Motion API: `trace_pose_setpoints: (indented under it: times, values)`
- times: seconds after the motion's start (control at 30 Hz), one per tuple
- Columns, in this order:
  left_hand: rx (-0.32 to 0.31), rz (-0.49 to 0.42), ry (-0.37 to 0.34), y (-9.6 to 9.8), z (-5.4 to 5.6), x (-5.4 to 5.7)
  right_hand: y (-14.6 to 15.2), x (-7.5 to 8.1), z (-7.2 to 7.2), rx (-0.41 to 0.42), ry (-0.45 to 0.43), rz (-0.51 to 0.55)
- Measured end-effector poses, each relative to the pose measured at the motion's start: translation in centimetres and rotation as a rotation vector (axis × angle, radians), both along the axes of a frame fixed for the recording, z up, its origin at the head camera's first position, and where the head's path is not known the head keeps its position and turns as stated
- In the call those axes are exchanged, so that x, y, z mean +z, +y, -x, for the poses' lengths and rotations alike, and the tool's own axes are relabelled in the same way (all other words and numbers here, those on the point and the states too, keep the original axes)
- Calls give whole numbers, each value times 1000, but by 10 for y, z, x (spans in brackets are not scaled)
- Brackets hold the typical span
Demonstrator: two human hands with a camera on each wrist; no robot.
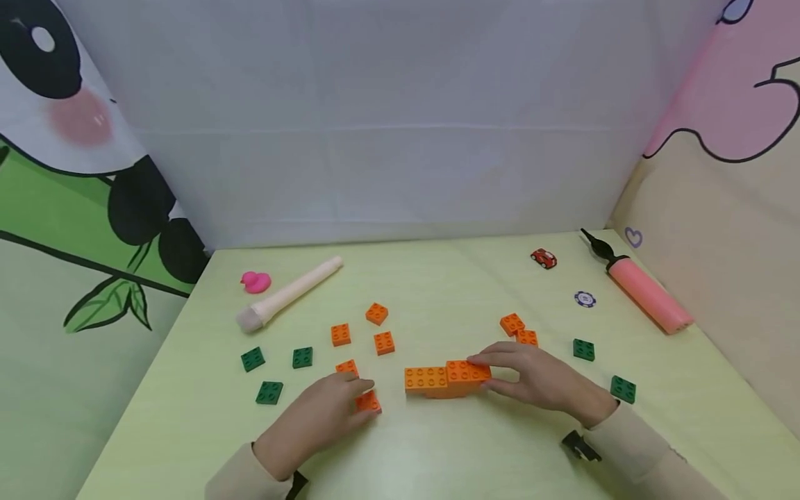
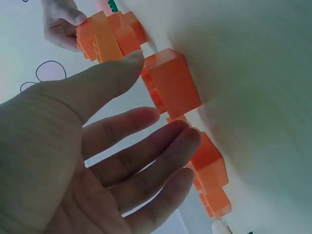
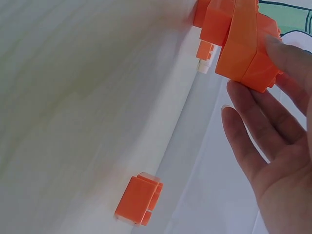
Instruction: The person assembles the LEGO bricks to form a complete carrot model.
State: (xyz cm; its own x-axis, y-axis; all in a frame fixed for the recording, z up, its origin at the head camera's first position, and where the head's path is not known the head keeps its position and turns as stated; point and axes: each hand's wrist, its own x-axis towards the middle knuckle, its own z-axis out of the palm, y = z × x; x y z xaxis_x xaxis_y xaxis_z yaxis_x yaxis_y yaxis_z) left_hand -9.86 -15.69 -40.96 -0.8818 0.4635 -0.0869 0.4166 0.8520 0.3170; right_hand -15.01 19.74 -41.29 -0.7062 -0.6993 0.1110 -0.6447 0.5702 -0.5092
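Note:
My right hand [image 1: 531, 378] grips the right end of an orange block assembly [image 1: 426, 379], thumb on one side and fingers on the other. The assembly is several studded toy bricks joined in layers; the right wrist view shows its smooth side [image 3: 239, 44]. My left hand [image 1: 321, 410] is spread around a loose orange brick [image 1: 369, 402], its thumb and index fingertip right at the brick's edges. In the left wrist view that brick [image 2: 173, 83] sits just beyond the parted fingertips. Another orange brick [image 1: 346, 367] lies behind the left hand, partly hidden by it.
Loose orange bricks [image 1: 384, 343] lie behind the hands, with two more [image 1: 512, 324] beyond the right one. Green bricks [image 1: 269, 393] lie at both sides. Farther back are a pink duck [image 1: 256, 281], white baton [image 1: 294, 293], red toy car [image 1: 544, 258], poker chip [image 1: 585, 299] and pink pump [image 1: 650, 295].

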Motion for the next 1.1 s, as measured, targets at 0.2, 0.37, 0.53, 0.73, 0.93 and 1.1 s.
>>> trace_pose_setpoints:
  times: [0.2,0.37,0.53,0.73,0.93,1.1]
  values:
    - [23,-16,-58,-2,1,-2,0,0,2,21,19,5]
    - [23,-31,-61,-2,3,-4,0,0,3,4,27,4]
    - [-15,-51,-9,-3,6,-6,0,0,3,2,29,5]
    - [-51,-231,113,-4,15,-11,0,0,4,10,18,1]
    - [-136,-455,205,11,25,-15,-1,-1,3,19,0,5]
    - [-203,-466,176,33,34,-16,-2,0,4,18,-4,6]
